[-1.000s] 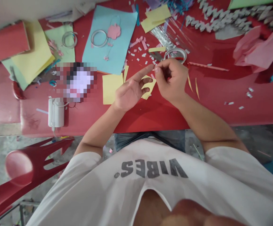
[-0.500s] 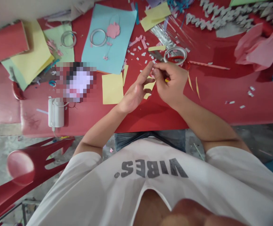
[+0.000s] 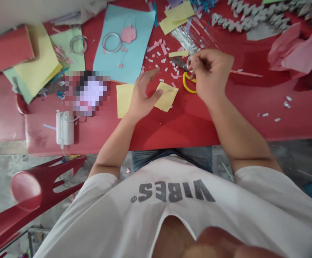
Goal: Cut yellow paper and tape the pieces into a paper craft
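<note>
My left hand (image 3: 143, 95) is open over the red table, its fingers apart. Its thumb is close to a cut piece of yellow paper (image 3: 167, 97), and a yellow square sheet (image 3: 123, 100) lies partly under the hand. My right hand (image 3: 212, 73) is closed in a pinch, and what its fingertips hold, if anything, is too small to make out. Below it lie scissors with a yellow handle (image 3: 188, 84), partly covered. A sliver of a tape roll (image 3: 188, 64) shows beside the right fingertips; the rest is hidden. A narrow yellow strip (image 3: 178, 53) lies across the scissor blades.
A blue sheet (image 3: 97, 64) carries another tape roll (image 3: 112, 42) and a pink paper flower (image 3: 129, 34). Small paper scraps are scattered around. A pink pencil-like stick (image 3: 246, 73), pink tissue paper (image 3: 298, 53), a white charger-like block (image 3: 65, 128) and a red chair (image 3: 45, 186) are around.
My hands, earlier together at the fingertips, have parted. The left moved left and opened; the right moved right and up over the tape roll. The cut yellow paper now shows more fully.
</note>
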Demonstrator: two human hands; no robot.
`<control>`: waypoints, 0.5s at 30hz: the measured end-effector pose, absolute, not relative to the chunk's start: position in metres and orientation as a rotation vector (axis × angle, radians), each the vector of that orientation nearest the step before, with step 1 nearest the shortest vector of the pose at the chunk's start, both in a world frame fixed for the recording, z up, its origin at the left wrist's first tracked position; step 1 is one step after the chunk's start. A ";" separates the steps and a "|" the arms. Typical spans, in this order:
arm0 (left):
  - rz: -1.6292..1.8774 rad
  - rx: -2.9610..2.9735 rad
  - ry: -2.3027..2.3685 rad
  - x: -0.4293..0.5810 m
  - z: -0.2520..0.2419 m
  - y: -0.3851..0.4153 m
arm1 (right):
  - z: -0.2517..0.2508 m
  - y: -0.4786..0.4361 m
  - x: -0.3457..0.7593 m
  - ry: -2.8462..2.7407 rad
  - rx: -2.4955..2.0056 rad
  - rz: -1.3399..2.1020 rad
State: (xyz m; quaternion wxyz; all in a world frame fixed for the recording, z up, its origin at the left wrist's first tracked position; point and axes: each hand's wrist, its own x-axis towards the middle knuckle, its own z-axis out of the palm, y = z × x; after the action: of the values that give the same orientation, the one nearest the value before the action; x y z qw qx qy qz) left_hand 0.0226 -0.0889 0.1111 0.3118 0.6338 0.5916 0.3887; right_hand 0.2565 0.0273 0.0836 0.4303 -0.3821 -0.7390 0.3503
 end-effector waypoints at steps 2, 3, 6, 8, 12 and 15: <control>0.757 1.845 1.707 0.020 0.109 -0.088 | 0.068 0.043 0.261 -1.804 -0.977 0.915; 0.647 1.917 1.733 0.021 0.108 -0.088 | 0.061 0.048 0.262 -1.827 -0.973 0.922; 0.430 2.054 1.726 0.023 0.109 -0.090 | 0.050 0.048 0.259 -1.935 -0.981 0.889; 0.362 2.087 1.717 0.024 0.110 -0.091 | 0.051 0.039 0.254 -1.955 -0.977 0.832; 0.331 2.084 1.696 0.023 0.108 -0.089 | 0.055 0.023 0.242 -1.947 -0.955 0.803; 0.354 2.082 1.675 0.021 0.106 -0.088 | 0.051 0.025 0.238 -1.927 -0.957 0.896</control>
State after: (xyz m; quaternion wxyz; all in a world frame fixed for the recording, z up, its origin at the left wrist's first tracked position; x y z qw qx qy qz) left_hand 0.0208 -0.0878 0.1060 0.2214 0.7532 0.6060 0.1282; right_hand 0.2377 0.0252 0.0511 0.3946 -0.3773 -0.7597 0.3533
